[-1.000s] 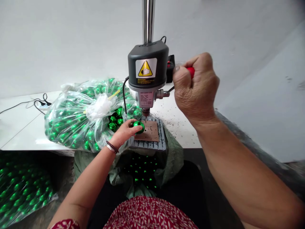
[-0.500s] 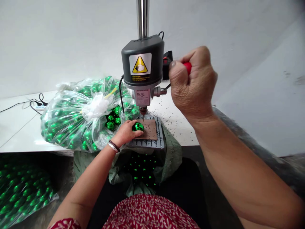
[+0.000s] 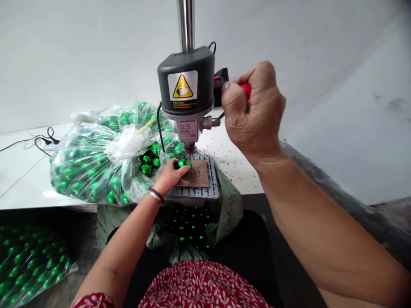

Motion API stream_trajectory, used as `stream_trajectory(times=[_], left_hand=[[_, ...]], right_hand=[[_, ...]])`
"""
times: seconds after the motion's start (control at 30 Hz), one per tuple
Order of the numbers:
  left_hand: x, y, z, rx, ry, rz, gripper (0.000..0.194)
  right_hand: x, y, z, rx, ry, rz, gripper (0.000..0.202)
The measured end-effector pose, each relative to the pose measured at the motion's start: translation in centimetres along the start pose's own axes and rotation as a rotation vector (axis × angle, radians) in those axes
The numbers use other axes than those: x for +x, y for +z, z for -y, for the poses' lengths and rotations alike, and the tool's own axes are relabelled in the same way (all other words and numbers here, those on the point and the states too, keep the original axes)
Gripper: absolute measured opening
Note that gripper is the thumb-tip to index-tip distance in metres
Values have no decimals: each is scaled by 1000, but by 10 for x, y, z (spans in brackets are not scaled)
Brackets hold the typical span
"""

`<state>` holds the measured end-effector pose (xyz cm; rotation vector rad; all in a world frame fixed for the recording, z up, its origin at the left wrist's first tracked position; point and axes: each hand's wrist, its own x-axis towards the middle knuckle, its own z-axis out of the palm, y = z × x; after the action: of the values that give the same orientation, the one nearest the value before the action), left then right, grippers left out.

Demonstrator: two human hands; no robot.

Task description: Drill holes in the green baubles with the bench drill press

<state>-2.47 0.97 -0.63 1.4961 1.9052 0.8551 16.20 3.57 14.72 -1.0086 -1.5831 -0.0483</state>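
Observation:
A shiny green ball (image 3: 184, 163) is pinched in my left hand (image 3: 171, 174), close under the chuck (image 3: 189, 148) of a small grey bench drill (image 3: 186, 85). Below the ball lies a brown board (image 3: 201, 175) on the drill's grey slotted base (image 3: 214, 188), with dark crumbs scattered on it. Higher up on the right, my right hand (image 3: 255, 109) is wrapped round the red-ended lever (image 3: 245, 90) of the drill. The tip of the bit is too small to make out against the ball.
A clear plastic bag of green balls (image 3: 93, 158) lies open on the white table (image 3: 19, 171), left of the drill. More green balls fill a green sack (image 3: 231, 188) below the base and another bag (image 3: 28, 261) at lower left. A power strip (image 3: 48, 146) sits behind.
The ball in my left hand has moved back and slightly left, nearer the drill's chuck, and sits more upright off the board. My right hand keeps its hold on the lever. The view has shifted slightly.

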Motion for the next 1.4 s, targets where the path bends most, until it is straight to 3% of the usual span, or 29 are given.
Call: stream_trajectory(times=[0.1,0.3,0.53,0.83,1.4], left_hand=[[-1,5,-2,-39,-46,-16,56],[-4,10,-3,-27,22,-15,45],[-16,16,-11,129,119,-33,57],[-22,21,-12,150,113,-31,50],[-25,23,-12,165,98,-27,49]], right_hand=[[0,0,-1,0,-9,1,21],[-1,-1,-1,-12,-11,10,22],[-1,-3,2,-20,15,10,21],[-19,-5,-4,-40,-96,-46,24],[-40,-3,-9,-10,-96,-98,15]])
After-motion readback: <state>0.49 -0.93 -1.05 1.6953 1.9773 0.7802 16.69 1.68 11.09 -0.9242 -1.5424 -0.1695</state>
